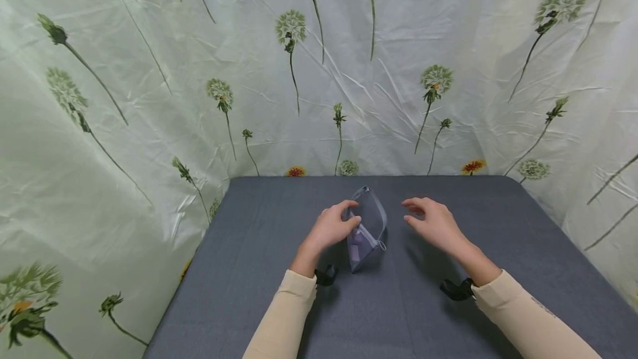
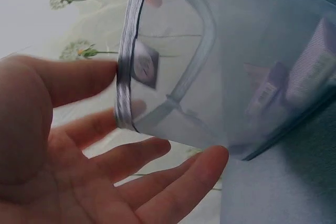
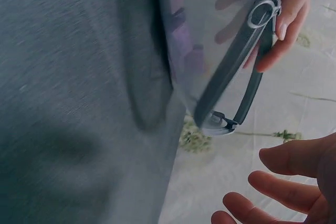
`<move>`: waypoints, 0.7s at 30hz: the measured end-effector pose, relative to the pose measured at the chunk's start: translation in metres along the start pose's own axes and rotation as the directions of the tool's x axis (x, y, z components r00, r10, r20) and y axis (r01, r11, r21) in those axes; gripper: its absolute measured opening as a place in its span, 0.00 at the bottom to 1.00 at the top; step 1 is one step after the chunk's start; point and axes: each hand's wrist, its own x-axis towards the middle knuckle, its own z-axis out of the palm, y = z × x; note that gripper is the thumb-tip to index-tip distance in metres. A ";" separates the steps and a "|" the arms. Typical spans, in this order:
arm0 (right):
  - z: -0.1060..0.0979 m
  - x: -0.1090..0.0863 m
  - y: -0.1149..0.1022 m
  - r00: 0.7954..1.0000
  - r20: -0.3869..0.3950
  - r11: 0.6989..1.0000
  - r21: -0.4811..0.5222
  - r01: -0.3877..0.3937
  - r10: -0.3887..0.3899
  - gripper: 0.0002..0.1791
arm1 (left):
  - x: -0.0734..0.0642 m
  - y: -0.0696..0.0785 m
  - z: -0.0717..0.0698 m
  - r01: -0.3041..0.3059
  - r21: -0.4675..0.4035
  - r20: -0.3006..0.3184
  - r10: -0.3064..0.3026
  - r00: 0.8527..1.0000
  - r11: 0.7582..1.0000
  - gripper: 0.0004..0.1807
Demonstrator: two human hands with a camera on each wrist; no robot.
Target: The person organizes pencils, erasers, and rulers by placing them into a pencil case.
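A see-through mesh zip pouch [image 1: 362, 251] stands tilted over the grey table, its zipped mouth spread apart. My left hand [image 1: 335, 223] pinches one zipped edge between thumb and fingers; the left wrist view shows the thumb [image 2: 86, 80] against the zip band, the lower fingers loosely spread. Inside, through the mesh, small purple packets [image 2: 310, 61] lie towards the bottom. A ring-shaped zip pull [image 3: 261, 14] hangs at one end of the zip. Apart from the pouch, to its right, my right hand [image 1: 435, 223] holds nothing, its fingers relaxed and slightly bent.
The table [image 1: 239, 292] has a plain grey cloth surface with rounded back corners. Behind it and along its sides hangs a pale curtain [image 1: 259, 60] printed with dandelions. A black strap [image 1: 457, 290] sits on the right wrist, another [image 1: 326, 276] on the left.
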 end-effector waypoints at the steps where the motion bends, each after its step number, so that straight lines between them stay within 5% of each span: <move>1: -0.001 -0.002 0.002 1.000 0.002 1.000 -0.001 -0.003 0.003 0.20 | 0.000 0.000 0.002 -0.021 0.010 0.014 0.021 1.000 1.000 0.25; 6: -0.003 -0.009 0.011 1.000 0.008 1.000 -0.008 -0.012 0.013 0.22 | -0.001 0.001 0.016 -0.100 0.068 0.076 0.095 0.993 0.993 0.32; 14: -0.002 -0.015 0.020 1.000 0.011 1.000 -0.016 -0.025 0.025 0.22 | 0.003 -0.002 0.042 -0.133 0.228 0.088 0.116 0.989 0.965 0.37; 21: 0.004 -0.020 0.030 0.999 0.011 0.998 -0.042 -0.043 0.043 0.23 | 0.007 -0.001 0.063 -0.127 0.460 0.113 0.084 0.990 0.879 0.46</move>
